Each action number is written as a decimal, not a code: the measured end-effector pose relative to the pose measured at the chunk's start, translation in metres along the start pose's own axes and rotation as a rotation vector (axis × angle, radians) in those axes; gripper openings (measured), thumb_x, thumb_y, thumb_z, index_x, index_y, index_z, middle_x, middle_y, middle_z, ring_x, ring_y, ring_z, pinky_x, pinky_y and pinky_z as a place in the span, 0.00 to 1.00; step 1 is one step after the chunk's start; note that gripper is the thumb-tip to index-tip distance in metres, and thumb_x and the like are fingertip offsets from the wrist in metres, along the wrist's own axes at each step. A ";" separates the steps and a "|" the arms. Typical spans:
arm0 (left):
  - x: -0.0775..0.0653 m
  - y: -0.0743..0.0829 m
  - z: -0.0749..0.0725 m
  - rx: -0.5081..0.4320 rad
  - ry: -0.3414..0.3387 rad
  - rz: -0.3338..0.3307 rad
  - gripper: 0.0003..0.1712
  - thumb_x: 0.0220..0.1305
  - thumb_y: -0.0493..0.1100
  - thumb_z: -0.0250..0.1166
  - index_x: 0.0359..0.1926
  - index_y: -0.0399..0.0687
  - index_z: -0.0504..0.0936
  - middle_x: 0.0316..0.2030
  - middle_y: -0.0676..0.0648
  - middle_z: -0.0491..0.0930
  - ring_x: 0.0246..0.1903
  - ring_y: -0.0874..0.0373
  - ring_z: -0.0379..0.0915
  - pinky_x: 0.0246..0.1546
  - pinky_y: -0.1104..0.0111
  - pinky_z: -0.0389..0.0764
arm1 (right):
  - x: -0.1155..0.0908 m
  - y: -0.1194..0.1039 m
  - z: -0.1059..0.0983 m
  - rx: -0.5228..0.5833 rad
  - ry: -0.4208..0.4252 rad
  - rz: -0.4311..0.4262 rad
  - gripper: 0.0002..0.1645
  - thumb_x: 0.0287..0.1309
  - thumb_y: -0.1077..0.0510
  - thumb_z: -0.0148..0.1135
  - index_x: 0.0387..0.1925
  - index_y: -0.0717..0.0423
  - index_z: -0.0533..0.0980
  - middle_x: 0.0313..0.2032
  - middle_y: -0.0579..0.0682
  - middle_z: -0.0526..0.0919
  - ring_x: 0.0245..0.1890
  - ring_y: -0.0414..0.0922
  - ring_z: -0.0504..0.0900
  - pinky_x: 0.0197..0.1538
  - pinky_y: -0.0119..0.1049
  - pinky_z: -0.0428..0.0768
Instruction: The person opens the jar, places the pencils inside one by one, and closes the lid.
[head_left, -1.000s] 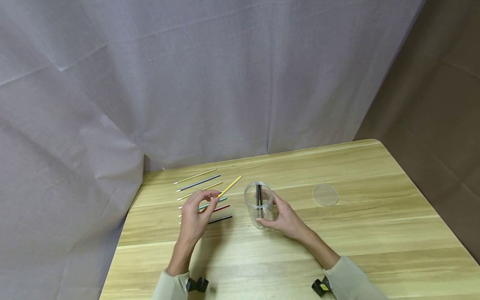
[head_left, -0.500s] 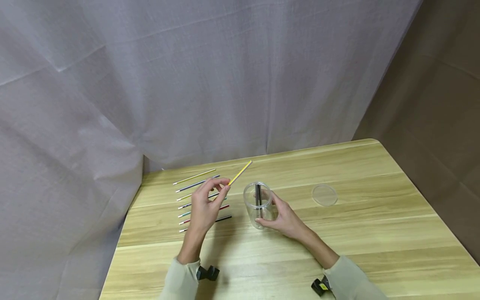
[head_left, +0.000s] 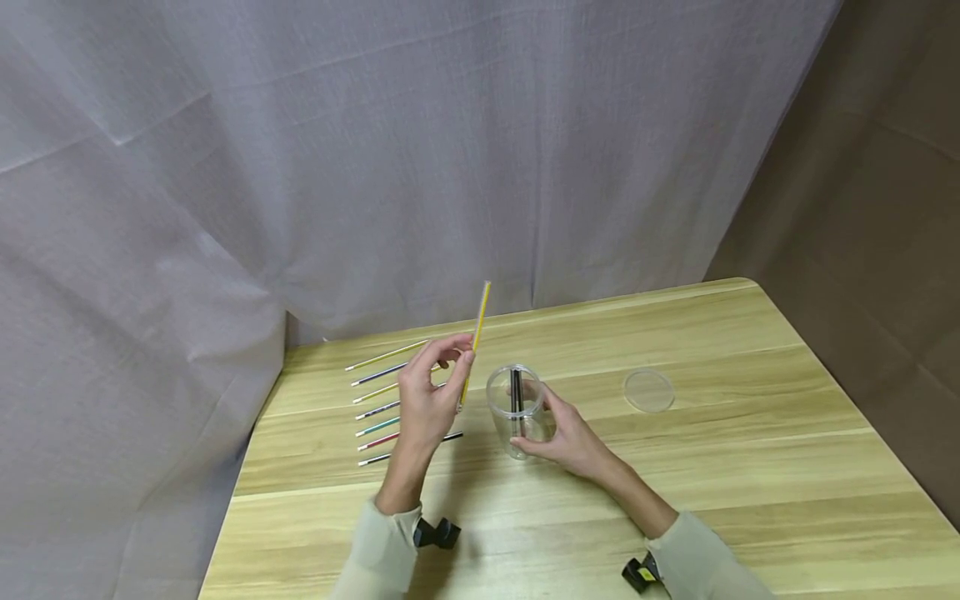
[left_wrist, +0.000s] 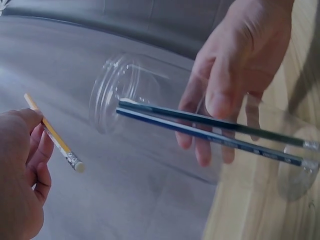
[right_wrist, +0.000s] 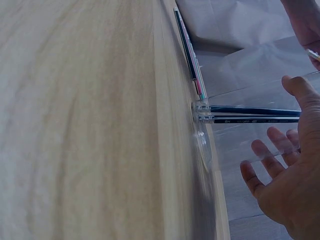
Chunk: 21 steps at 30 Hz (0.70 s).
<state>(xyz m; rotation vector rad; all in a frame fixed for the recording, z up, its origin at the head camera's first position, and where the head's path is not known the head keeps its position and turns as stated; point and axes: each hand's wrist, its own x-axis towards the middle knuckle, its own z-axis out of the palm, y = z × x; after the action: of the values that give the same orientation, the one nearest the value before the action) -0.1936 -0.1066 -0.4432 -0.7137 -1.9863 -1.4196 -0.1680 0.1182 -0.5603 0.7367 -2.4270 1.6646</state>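
Observation:
Thumb and fingers of my left hand [head_left: 426,400] pinch a yellow pencil [head_left: 482,312] near its middle, raised left of a clear plastic jar [head_left: 501,414]. The pencil stands nearly upright in the head view. Its white eraser [left_wrist: 79,167] with a silver ferrule is the lower end. My right hand [head_left: 566,435] grips the jar around its side. Two dark pencils [left_wrist: 210,135] lean inside the jar, eraser ends at its bottom. The jar's mouth is uncovered and faces up in the head view.
Several pencils lie in a row on the wooden table [head_left: 600,533] to the left, among them a green pencil [head_left: 378,427]; my left hand partly covers them. A clear round lid [head_left: 649,391] lies right of the jar. A grey curtain [head_left: 420,167] hangs behind the table.
My left hand has moved right and away from me, towards the jar, tilting the yellow pencil from slanted to nearly upright. My right hand and the jar have stayed put.

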 end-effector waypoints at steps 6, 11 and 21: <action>0.007 0.005 0.006 -0.012 0.031 0.031 0.10 0.70 0.33 0.71 0.51 0.39 0.88 0.42 0.45 0.90 0.36 0.51 0.85 0.38 0.63 0.78 | 0.000 0.000 0.000 0.000 0.000 0.009 0.52 0.56 0.54 0.82 0.77 0.53 0.65 0.66 0.54 0.80 0.66 0.53 0.77 0.63 0.59 0.77; 0.011 0.010 0.011 -0.038 0.035 0.034 0.11 0.70 0.34 0.71 0.52 0.38 0.88 0.42 0.44 0.89 0.36 0.51 0.85 0.36 0.50 0.81 | 0.000 0.000 0.000 0.000 0.002 0.017 0.52 0.55 0.54 0.83 0.77 0.53 0.65 0.65 0.54 0.81 0.65 0.52 0.77 0.63 0.59 0.77; 0.015 0.014 0.018 -0.062 0.053 0.035 0.11 0.71 0.33 0.70 0.53 0.38 0.87 0.40 0.45 0.87 0.34 0.53 0.83 0.36 0.53 0.79 | 0.000 -0.002 0.000 -0.005 -0.007 0.030 0.53 0.55 0.54 0.83 0.77 0.52 0.64 0.66 0.53 0.80 0.65 0.51 0.78 0.64 0.55 0.77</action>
<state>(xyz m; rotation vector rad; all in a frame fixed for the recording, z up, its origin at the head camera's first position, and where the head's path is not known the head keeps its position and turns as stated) -0.1962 -0.0840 -0.4279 -0.7276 -1.8879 -1.4703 -0.1676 0.1176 -0.5587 0.7103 -2.4579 1.6694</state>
